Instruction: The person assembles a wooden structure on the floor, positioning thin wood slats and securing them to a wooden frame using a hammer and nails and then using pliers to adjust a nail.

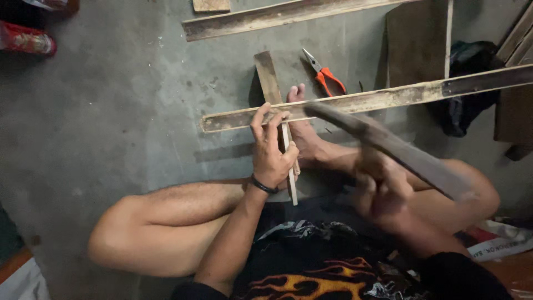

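The thin wooden stick stands nearly upright between the person's legs, its top end leaning on the long weathered plank that runs across the concrete floor, pinned there by a bare foot. The left hand is wrapped about the stick's upper part, fingers stretched up along it to steady the tip against the plank, a dark band at the wrist. The right hand is closed tight round the handle of a big dark blade, which is raised and smeared with motion (so its edge is hard to make out), its tip hanging just above the stick's top.

As for progress, I'd judge the work only partly done: the stick looks pale and slim, as if already trimmed along its length, yet the blade is up over it, so shaping is not finished; I see no pile of chips to go by.

Beyond the foot lie orange-handled pliers beside a short board, and another long plank lies farther off near the wall
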